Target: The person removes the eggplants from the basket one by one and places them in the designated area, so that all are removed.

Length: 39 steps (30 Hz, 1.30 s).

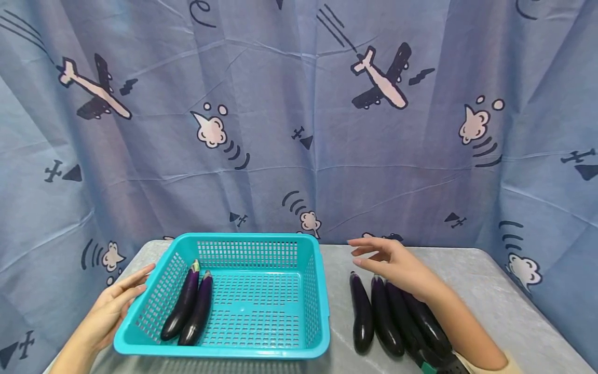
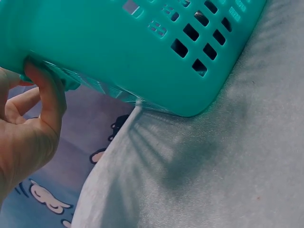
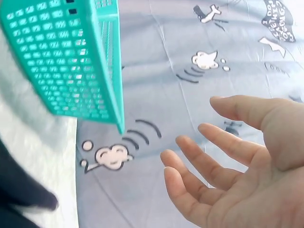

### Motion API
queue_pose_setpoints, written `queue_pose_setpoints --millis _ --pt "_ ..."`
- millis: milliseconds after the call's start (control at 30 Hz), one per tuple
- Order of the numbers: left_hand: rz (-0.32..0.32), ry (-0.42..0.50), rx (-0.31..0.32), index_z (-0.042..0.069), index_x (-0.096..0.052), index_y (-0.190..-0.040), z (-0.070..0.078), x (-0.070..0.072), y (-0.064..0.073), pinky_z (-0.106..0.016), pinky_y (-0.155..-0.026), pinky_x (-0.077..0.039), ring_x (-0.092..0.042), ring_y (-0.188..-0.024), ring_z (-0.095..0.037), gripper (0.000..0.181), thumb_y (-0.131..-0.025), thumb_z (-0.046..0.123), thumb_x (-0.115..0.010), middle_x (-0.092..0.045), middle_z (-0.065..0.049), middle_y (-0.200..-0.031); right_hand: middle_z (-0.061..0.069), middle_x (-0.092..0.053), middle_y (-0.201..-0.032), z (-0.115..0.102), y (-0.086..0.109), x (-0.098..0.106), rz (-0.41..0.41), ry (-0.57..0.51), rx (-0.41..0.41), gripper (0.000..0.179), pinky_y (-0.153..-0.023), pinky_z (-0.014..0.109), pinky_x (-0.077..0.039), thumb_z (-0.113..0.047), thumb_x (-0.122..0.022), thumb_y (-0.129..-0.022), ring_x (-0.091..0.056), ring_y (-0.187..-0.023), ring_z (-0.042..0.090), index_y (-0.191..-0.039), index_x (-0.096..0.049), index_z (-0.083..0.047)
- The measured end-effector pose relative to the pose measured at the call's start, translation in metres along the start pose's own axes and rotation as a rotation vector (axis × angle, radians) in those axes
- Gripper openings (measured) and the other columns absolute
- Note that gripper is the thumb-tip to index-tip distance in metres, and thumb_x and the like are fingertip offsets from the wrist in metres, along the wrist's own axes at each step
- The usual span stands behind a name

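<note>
Near four eggplants (image 1: pixel 385 319), holds right hand (image 1: pixel 392 262) with fingers apart, touching one basket (image 1: pixel 252 352) of two eggplants (image 1: pixel 200 311) with spread-fingered left hand (image 1: pixel 109 307).

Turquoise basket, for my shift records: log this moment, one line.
basket: holds two eggplants | left hand: touches basket | right hand: empty, near loose eggplants

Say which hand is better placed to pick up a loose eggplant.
The right hand, I'd judge: it is empty and close to the loose eggplants, while the left hand is across the basket from them.
</note>
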<state>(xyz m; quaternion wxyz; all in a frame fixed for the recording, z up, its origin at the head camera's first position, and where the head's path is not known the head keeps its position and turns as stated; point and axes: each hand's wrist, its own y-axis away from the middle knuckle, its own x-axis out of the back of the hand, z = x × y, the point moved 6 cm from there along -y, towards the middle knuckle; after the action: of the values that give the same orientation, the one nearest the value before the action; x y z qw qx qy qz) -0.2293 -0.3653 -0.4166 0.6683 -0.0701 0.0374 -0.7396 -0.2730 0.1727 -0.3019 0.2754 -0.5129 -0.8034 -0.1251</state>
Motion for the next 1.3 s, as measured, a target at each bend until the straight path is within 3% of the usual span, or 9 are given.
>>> queue_pose_setpoints --millis 233,367,533,833,1000,1300 --pt "0.036 -0.113 0.07 0.022 -0.048 -0.161 -0.004 0.005 0.002 -0.008 -0.09 -0.04 -0.045 -0.12 0.02 0.047 -0.114 0.013 -0.046 -0.05 0.035 -0.14 0.016 -0.071 -0.13 -0.024 -0.02 -0.015 -0.014 0.027 0.027 0.044 -0.093 0.047 -0.059 -0.023 -0.069 -0.103 -0.072 -0.105 0.024 -0.144 -0.065 -0.006" --pt "0.031 -0.12 0.091 0.02 -0.044 -0.163 -0.004 0.006 0.004 -0.009 -0.089 -0.039 -0.044 -0.118 0.021 0.049 -0.115 0.013 -0.046 -0.049 0.036 -0.137 0.017 -0.071 -0.131 -0.034 -0.033 -0.027 -0.029 0.033 0.038 0.042 -0.095 0.051 -0.058 -0.024 -0.068 -0.104 -0.071 -0.109 0.029 -0.142 -0.066 -0.008" --pt "0.022 -0.089 0.079 0.018 -0.046 -0.161 -0.003 0.006 0.003 -0.01 -0.089 -0.049 -0.048 -0.118 0.018 0.048 -0.114 0.01 -0.045 -0.052 0.035 -0.135 0.014 -0.072 -0.13 -0.042 -0.05 -0.044 -0.055 0.02 0.046 0.04 -0.096 0.05 -0.057 -0.023 -0.069 -0.103 -0.071 -0.112 0.031 -0.141 -0.067 -0.009" --pt "-0.021 -0.022 0.06 0.032 -0.054 -0.155 -0.002 0.004 0.002 -0.02 -0.088 -0.057 -0.056 -0.118 0.011 0.049 -0.114 0.008 -0.042 -0.056 0.031 -0.135 0.015 -0.072 -0.127 -0.054 -0.081 -0.075 -0.115 -0.041 0.047 0.036 -0.089 0.039 -0.061 -0.02 -0.071 -0.102 -0.071 -0.097 0.019 -0.136 -0.071 -0.007" --pt "-0.069 0.039 0.048 0.043 -0.058 -0.144 -0.002 0.001 0.0 -0.027 -0.087 -0.062 -0.064 -0.116 0.002 0.051 -0.115 0.007 -0.039 -0.061 0.025 -0.133 0.016 -0.073 -0.124 -0.061 -0.097 -0.099 -0.149 -0.054 0.039 0.033 -0.083 0.037 -0.062 -0.018 -0.071 -0.102 -0.073 -0.098 0.022 -0.132 -0.073 -0.005" --pt "-0.146 0.123 0.019 0.043 -0.058 -0.145 -0.001 -0.004 0.0 -0.031 -0.088 -0.063 -0.067 -0.117 -0.004 0.054 -0.115 0.005 -0.034 -0.063 0.019 -0.135 0.016 -0.075 -0.117 -0.064 -0.127 -0.149 -0.202 -0.029 -0.006 0.032 -0.083 0.038 -0.062 -0.015 -0.072 -0.101 -0.074 -0.094 0.029 -0.132 -0.073 -0.006"
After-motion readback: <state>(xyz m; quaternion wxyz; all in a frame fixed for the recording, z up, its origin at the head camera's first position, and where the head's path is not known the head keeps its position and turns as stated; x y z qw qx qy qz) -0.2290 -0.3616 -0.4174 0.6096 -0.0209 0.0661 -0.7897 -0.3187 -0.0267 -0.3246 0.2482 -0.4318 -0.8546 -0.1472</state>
